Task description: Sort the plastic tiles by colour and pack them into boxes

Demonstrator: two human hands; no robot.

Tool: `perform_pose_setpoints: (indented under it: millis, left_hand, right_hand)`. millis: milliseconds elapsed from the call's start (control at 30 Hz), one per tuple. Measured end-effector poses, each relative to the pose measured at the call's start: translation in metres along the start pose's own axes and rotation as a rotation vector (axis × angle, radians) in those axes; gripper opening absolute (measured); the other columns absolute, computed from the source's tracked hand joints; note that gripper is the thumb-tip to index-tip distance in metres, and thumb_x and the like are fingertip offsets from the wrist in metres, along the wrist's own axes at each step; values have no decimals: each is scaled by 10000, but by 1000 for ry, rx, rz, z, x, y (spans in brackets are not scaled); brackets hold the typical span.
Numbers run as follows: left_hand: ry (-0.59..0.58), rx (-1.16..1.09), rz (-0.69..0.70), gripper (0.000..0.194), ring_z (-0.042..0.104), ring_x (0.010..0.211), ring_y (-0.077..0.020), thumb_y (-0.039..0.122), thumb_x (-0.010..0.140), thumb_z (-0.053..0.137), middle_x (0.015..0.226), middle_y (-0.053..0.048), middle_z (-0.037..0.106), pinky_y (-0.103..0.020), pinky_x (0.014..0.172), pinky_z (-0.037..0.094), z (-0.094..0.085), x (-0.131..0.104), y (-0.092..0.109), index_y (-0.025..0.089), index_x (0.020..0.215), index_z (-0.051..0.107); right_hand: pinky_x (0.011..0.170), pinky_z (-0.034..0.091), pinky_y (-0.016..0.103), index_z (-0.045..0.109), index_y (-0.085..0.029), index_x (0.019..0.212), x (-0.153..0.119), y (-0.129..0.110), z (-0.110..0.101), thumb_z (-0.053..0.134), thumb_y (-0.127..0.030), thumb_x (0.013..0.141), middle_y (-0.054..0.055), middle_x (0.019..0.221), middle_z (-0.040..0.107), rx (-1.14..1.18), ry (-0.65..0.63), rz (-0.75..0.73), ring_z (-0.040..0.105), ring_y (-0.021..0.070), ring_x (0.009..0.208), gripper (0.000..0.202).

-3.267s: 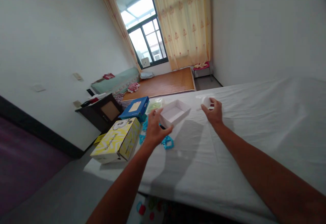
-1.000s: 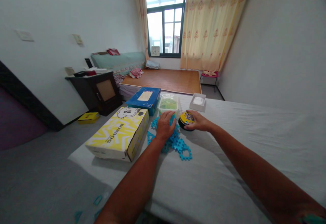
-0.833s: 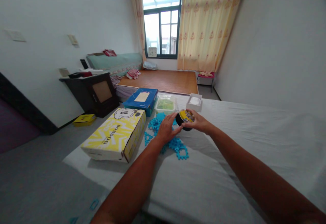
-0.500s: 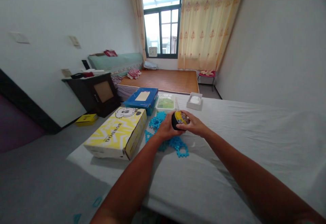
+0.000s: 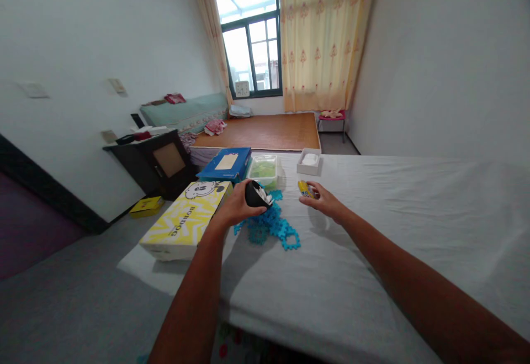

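My left hand (image 5: 234,205) is closed around a black round container (image 5: 253,195), tilted so its open mouth faces right. Small white pieces (image 5: 263,193) show inside it; their kind is too small to tell. In my right hand (image 5: 325,201) is the yellow lid (image 5: 305,189), gripped between thumb and fingers, apart from the container and above the sheet. Below my left hand lies a pile of blue toothed plastic pieces (image 5: 269,223), partly hidden by the hand and container.
A yellow and white box (image 5: 186,220) stands left of the pile, a blue box (image 5: 226,164) behind it. A clear plastic tub (image 5: 264,170) with green contents and a small white box (image 5: 308,162) sit farther back on the white-sheeted surface (image 5: 372,275).
The yellow lid has come off the black container. My hands have parted, the left going left with the container, now tilted, and the right going right with the lid. The view has shifted slightly.
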State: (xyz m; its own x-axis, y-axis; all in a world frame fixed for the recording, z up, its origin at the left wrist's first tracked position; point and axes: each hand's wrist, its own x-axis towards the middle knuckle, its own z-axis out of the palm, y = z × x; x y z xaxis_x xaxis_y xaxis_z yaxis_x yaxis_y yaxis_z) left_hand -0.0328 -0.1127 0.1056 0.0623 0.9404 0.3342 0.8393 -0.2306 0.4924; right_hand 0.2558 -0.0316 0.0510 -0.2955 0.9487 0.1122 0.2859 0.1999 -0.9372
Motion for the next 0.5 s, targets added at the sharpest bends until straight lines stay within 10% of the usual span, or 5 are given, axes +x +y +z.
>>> perform_pose_setpoints:
  millis: [267,500]
  left_hand:
    - [-171,596,-22,898,487,1228,-386,393,581,793,1371,-171,444,-486,982,434,-20,12,23,208,1370,405]
    - [-188,660,-22,919,478,1226,-375,488,607,759,1397,-166,432,-454,935,448,-20,43,41,225,1393,361]
  right_hand:
    - [964,461,412,486,-222,1345,6,39,5,738,-613,642,101,1234,594,-176,77,-124,584,254,1097,842]
    - [958,466,400,490,-217,1348,9,48,3,752,-585,643,118,1240,581,-258,134,-147,579,265,1111,838]
